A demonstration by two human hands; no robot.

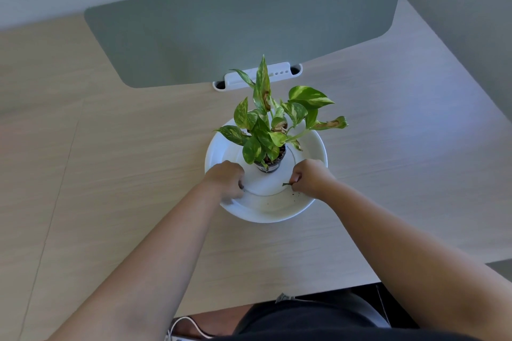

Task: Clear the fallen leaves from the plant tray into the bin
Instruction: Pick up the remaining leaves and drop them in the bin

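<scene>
A round white plant tray [266, 210] lies on the wooden desk. In its middle stands a small potted plant [270, 130] with green and yellow leaves, some browned. My left hand [225, 178] rests curled on the tray's left side, fingers closed; whether it holds anything is hidden. My right hand [310, 177] is on the tray's right side, pinching a small dark fallen leaf [286, 184] whose tip sticks out to the left. Tiny soil specks [295, 194] dot the tray near that hand. No bin is in view.
A grey-green divider panel [235, 25] stands at the back of the desk [110, 174], held by a white clamp [257, 76] just behind the plant. The desk's front edge runs near my body at the bottom.
</scene>
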